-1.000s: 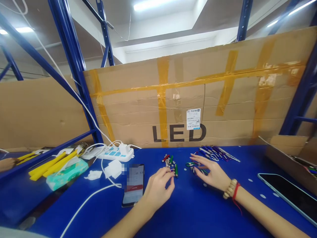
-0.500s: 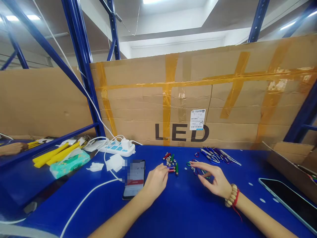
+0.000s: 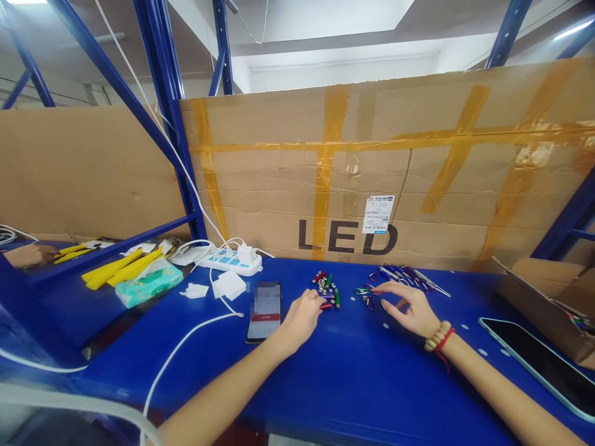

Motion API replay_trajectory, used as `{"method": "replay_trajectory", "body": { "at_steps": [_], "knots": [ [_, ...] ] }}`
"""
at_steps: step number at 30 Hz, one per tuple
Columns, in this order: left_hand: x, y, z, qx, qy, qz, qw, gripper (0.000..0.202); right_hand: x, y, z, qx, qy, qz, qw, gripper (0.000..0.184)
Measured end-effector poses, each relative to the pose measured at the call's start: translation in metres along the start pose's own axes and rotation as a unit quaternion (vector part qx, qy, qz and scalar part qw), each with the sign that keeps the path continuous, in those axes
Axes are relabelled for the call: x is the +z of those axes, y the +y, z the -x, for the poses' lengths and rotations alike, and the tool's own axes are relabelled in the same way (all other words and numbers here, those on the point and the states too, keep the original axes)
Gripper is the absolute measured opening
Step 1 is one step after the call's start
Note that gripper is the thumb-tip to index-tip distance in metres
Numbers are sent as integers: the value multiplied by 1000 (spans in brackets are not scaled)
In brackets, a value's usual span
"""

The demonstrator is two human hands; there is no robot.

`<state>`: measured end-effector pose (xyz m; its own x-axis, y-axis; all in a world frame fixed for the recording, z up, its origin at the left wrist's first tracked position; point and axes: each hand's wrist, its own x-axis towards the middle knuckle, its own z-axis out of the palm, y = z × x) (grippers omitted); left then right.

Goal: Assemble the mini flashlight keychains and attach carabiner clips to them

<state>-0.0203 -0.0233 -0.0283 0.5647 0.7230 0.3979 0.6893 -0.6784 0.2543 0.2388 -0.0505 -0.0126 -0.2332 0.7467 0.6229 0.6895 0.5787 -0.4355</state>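
My left hand (image 3: pixel 302 316) rests on the blue table with its fingers drawn together. Its fingertips touch small metal tubes, a purple one and a red one (image 3: pixel 326 306); what they grip is hidden. A green tube (image 3: pixel 337 298) lies just beyond, beside several more tubes and small silvery parts (image 3: pixel 321 285). My right hand (image 3: pixel 411 310), with a beaded bracelet and red cord, has thumb and fingers apart. Its fingertips are at a few small coloured carabiners (image 3: pixel 369 303), partly covered by the hand. Behind it lies a bunch of blue and silver pens (image 3: pixel 413 279).
A lit phone (image 3: pixel 264 316) lies left of my left hand, near a white power strip (image 3: pixel 232 261) and cables. At right are a larger dark-screened device (image 3: pixel 539 359) and an open cardboard box (image 3: pixel 539 316). A taped cardboard sheet (image 3: pixel 269 204) stands behind.
The camera view has shifted, so the table items appear higher. My right hand has moved slightly right over the carabiners, and fewer show between its thumb and fingers. My left hand stays at the tubes.
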Motion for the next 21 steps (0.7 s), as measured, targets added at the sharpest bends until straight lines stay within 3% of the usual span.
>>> {"method": "replay_trajectory", "body": {
  "at_steps": [7, 14, 21],
  "knots": [
    [2, 3, 2, -13, 29, 70, 997, 25, -3, -13, 2, 5, 16, 18, 1000, 34],
    [1, 14, 3, -37, 107, 261, 959, 20, 7, -8, 6, 10, -110, 15, 994, 55],
    [5, 27, 8, -28, 137, 358, 923, 25, -1, -10, 5, 28, -118, 22, 992, 69]
  ]
}}
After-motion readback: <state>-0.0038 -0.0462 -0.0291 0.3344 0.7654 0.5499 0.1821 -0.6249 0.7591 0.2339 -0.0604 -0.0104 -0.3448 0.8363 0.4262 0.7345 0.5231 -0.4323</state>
